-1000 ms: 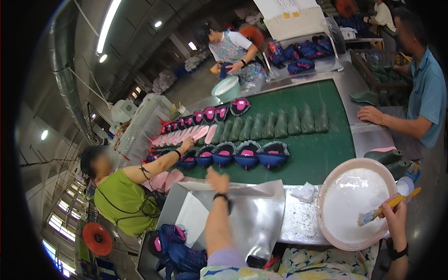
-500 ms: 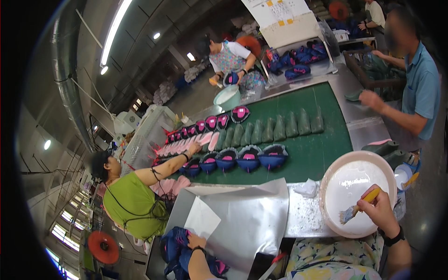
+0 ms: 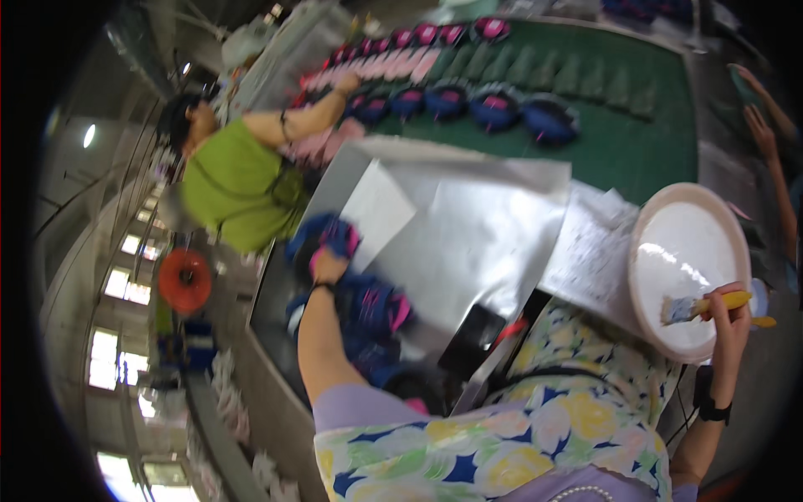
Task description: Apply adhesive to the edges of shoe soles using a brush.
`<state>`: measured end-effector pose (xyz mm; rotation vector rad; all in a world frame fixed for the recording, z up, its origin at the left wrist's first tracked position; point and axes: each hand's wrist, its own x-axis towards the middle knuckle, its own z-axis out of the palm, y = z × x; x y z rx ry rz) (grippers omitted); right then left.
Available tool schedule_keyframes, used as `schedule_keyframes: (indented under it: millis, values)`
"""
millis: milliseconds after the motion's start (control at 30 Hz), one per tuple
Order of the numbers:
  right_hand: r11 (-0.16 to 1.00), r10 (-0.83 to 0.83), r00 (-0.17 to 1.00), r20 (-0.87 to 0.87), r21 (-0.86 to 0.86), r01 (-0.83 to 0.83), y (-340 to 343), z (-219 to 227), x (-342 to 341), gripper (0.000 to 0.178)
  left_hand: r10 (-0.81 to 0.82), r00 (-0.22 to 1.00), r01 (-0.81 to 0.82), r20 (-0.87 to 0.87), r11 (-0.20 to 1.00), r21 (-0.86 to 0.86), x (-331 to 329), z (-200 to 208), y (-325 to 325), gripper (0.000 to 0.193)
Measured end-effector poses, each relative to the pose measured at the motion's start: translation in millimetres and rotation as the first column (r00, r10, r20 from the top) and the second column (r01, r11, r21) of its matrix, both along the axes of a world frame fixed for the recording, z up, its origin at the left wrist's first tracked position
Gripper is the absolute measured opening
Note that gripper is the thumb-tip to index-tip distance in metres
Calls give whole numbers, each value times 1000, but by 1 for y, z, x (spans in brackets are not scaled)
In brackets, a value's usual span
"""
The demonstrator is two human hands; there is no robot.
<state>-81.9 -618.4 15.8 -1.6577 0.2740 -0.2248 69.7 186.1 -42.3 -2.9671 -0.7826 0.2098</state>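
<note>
My left hand is closed on a blue-and-pink shoe upper in the left part of a metal tray; its fingertips are partly hidden and blurred. Several more blue uppers lie in a heap below that hand. A paintbrush with a yellow handle and whitish bristles is gripped in my right hand. Its bristles are over a pale pink basin of white liquid; I cannot tell whether they touch it.
A white sheet and a dark phone lie on the tray. Beyond, a green belt carries rows of uppers, pink pieces and green foot-shaped forms. A co-worker in green reaches over it. Another person's hands show at right.
The view has tilted downward and blurred. My left hand has closed on an upper at the heap's far end. The brush has swung to lie more level, its bristles nearer the basin's lower middle.
</note>
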Motion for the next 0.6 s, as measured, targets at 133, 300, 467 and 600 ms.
schedule_keyframes:
  millis: [133,300,467,600]
  values:
    - [994,73,997,-37,-76,-76,17,2,10,11,-139,886,266,442,934,-239,36,43,-93,55]
    - [997,47,999,-5,-63,-47,29,12,13,14,163,975,190,149,-275,-942,68,79,-207,39]
    - [998,-61,992,110,11,60,22,4,12,13,64,980,-86,-187,-715,-694,33,-9,-308,47]
    - [979,-170,977,130,-87,182,1,-1,9,18,191,891,-305,-413,-423,-853,-2,-51,-310,39]
